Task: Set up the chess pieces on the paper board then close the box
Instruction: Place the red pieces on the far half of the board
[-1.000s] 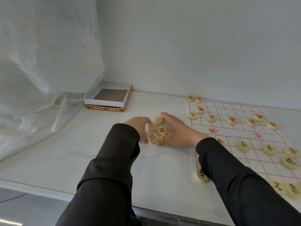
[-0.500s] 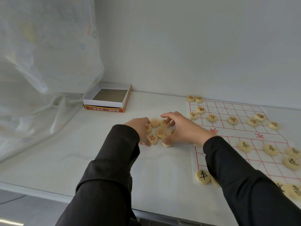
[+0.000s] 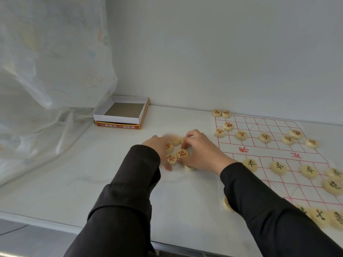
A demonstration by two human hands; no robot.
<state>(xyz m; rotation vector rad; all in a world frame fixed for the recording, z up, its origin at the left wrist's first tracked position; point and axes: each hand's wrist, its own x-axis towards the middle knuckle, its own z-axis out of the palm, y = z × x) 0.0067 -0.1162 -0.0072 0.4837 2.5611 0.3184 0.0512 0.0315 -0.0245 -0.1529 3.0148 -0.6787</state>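
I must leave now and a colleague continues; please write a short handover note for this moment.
Hands: left hand and right hand are both around the loose red-lettered pieces on the table, left of the paper board. Whether either hand grips a piece cannot be told.
Done: many pieces on the board, red far, black near.
Left: place the loose pieces, then close the open box, which looks empty.

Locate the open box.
Head view: the box sits far left on the table, near the wall beside the translucent sheet, well left of the paper board.
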